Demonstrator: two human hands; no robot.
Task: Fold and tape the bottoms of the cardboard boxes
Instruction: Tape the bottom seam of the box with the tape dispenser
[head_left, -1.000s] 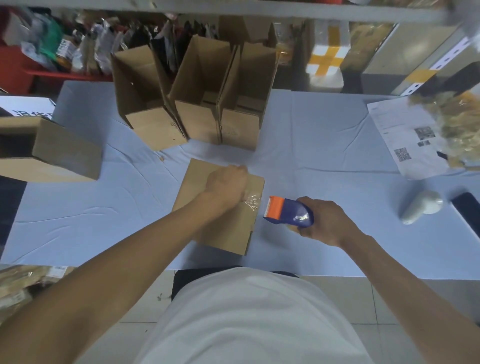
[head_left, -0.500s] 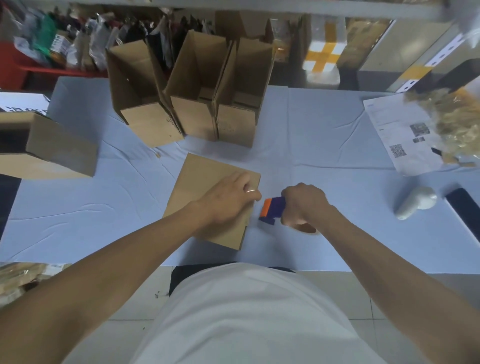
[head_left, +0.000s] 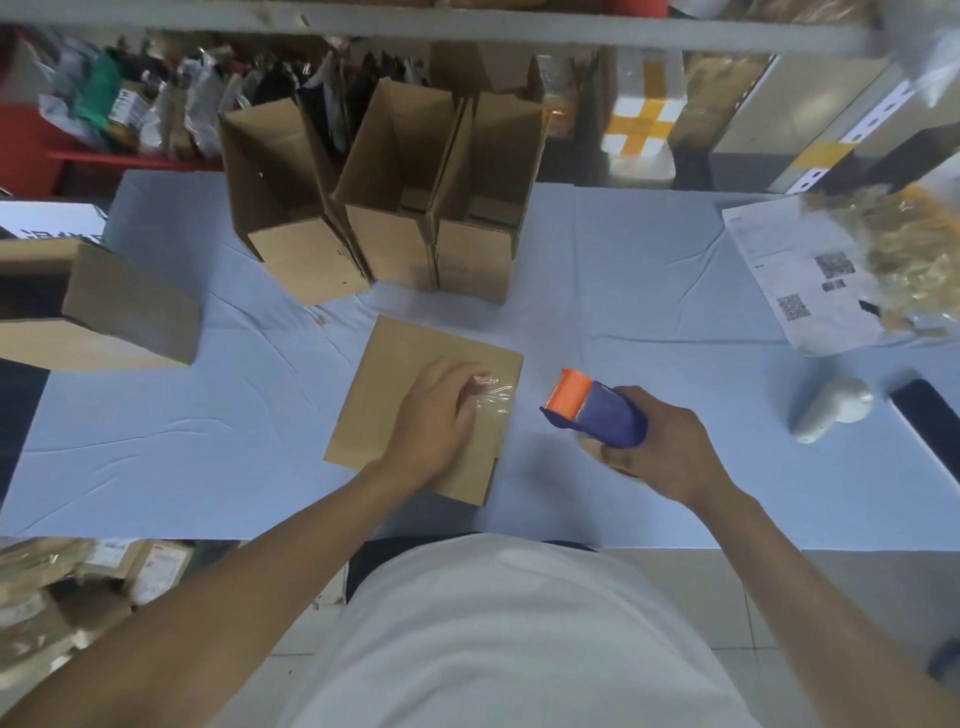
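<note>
A cardboard box (head_left: 395, 384) stands bottom-up on the blue cloth in front of me. My left hand (head_left: 434, 418) rests on its top face, fingers pressing a strip of clear tape (head_left: 496, 397) near the right edge. To the right of the box, my right hand (head_left: 657, 449) grips a blue tape dispenser with an orange front (head_left: 592, 410), raised a little off the table and apart from the box. Three open boxes (head_left: 395, 208) stand in a row behind.
Another cardboard box (head_left: 98, 306) lies on its side at the left. A white handheld scanner (head_left: 831, 410), a dark phone (head_left: 930, 421) and a printed sheet (head_left: 795, 275) with a bag lie at the right. Shelves of packages rise behind the table (head_left: 623, 270).
My right hand has pulled the dispenser back to the right, away from the box edge. My left hand has slid onto the tape end and pressed it down.
</note>
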